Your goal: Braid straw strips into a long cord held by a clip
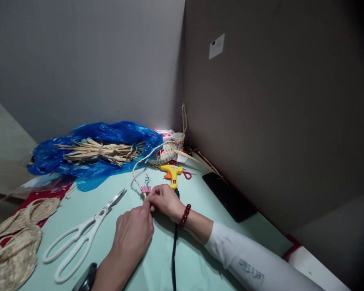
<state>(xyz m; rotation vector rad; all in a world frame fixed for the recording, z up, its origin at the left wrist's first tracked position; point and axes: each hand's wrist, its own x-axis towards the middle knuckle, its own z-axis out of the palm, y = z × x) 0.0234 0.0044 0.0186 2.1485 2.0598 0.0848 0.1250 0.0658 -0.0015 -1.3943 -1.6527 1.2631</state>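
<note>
My left hand and my right hand meet over the middle of the table, fingers pinched together. Between them is the near end of a pale braided straw cord, which curves up and away toward a small woven basket. A pink binder clip sits on the cord just beyond my fingertips. Much of the held end is hidden by my fingers. Just past my right hand lies a yellow glue gun with an orange trigger. White-handled scissors rest left of my left hand.
A blue plastic bag with a bundle of dried straw lies at the back. The woven basket and a cup stand near the corner. A black phone lies right, woven straw slippers left. A black cable runs forward.
</note>
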